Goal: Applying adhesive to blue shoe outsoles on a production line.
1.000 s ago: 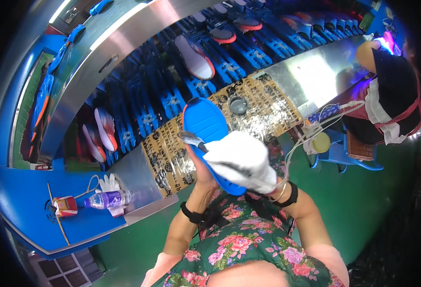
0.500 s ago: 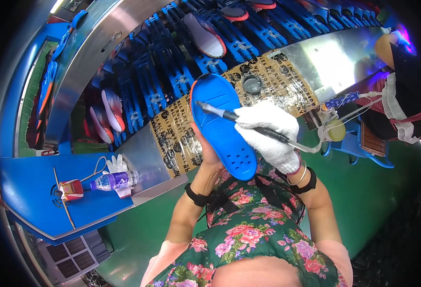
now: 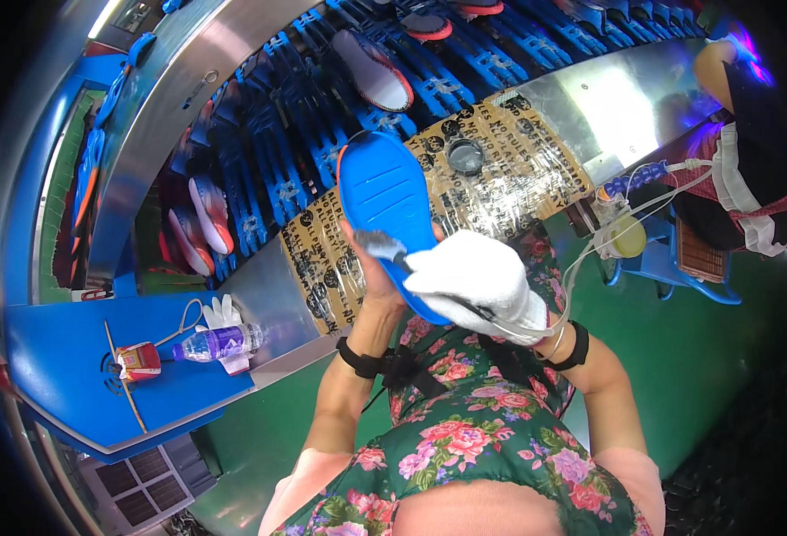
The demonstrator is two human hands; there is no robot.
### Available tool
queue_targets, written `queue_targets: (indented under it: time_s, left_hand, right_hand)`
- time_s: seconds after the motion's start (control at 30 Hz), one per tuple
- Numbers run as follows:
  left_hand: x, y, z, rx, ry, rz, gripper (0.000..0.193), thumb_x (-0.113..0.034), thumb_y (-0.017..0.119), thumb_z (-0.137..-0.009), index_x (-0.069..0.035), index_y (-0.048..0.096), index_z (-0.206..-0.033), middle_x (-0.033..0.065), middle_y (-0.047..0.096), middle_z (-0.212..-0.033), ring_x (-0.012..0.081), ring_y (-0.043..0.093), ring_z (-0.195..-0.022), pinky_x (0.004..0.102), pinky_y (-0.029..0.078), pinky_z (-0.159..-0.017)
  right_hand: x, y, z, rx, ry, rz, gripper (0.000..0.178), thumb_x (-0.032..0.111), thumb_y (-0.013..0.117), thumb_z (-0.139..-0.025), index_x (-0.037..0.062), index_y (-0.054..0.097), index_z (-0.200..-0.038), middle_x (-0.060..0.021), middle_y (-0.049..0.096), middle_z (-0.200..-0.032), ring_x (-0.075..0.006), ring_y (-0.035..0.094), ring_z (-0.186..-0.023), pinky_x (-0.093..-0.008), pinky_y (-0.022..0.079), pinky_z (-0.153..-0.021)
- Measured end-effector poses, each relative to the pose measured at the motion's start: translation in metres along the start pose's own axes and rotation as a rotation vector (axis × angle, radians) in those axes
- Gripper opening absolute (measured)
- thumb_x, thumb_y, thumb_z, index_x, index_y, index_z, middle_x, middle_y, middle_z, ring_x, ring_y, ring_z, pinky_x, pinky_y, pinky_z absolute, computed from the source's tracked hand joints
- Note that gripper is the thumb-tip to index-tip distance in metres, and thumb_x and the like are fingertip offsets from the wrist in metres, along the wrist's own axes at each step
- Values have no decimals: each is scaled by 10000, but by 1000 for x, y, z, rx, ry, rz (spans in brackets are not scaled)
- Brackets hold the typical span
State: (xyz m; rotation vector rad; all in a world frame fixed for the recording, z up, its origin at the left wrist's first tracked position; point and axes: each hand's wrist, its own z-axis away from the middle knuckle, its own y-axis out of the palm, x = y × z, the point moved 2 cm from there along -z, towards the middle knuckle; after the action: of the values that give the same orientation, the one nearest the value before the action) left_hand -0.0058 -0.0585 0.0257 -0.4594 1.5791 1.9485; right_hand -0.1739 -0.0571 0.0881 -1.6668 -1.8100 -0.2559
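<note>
A blue shoe sole (image 3: pixel 382 183) with grooves and a thin orange edge slants across the middle of the view, its toe end pointing away. My bare left hand (image 3: pixel 375 268) is closed around its left side from beneath. In a white knit glove, my right hand (image 3: pixel 478 279) grips a dark-handled brush (image 3: pixel 380 244), its bristles at the sole's left edge near my left fingers. A thin clear tube (image 3: pixel 579 259) trails right from the brush end. The glove hides the heel part of the sole.
Brown printed tape covers the metal ledge (image 3: pixel 313 268), where a small round dark dish (image 3: pixel 466 157) sits. Beyond run blue racks carrying shoes (image 3: pixel 371 70). A bottle (image 3: pixel 219 342) and a spare glove (image 3: pixel 221 311) lie at left; a yellowish cup (image 3: pixel 627 238) and another person's arm (image 3: pixel 717 70) are at right.
My right hand and the brush have moved nearer and left, from the sole's upper area to its left edge. The sole has shifted slightly left, and the glove now covers its heel.
</note>
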Motion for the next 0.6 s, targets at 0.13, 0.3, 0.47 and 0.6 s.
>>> queue_targets:
  time_s: [0.13,0.3,0.47,0.6]
  left_hand:
    - [-3,4,-2,7,-11,163,1091,-970,343,-760,-51,465,-1335,216,682,-991,331,693,-826,463,599,-758]
    - [-4,1,-11,163,-45,20,1060,-980,329,-755,-28,574,-1152,155,674,-908,310,669,-874,423,583,-793]
    - [-3,-12,-17,213,-45,296,1108,-985,383,-729,-8,536,-1228,209,662,-966,383,634,-890,536,549,-799]
    - [-11,-13,-21,218,-4,140,1109,-995,352,-722,-26,541,-1226,192,665,-961,370,645,-864,520,546,-781]
  right_hand:
    - [-15,-8,5,-114,307,-389,177,46,793,-755,75,776,-929,-97,765,-940,-232,726,-842,-340,570,-752]
    - [6,-5,2,-35,60,79,247,84,804,-775,106,781,-1020,-87,757,-1005,-274,714,-864,-373,567,-802]
    - [-7,-6,7,-76,327,-399,170,38,815,-731,66,772,-893,-99,770,-933,-220,731,-848,-361,570,-779]
    - [3,-6,8,-42,68,26,268,66,802,-769,108,776,-1032,-69,761,-992,-251,716,-848,-359,563,-751]
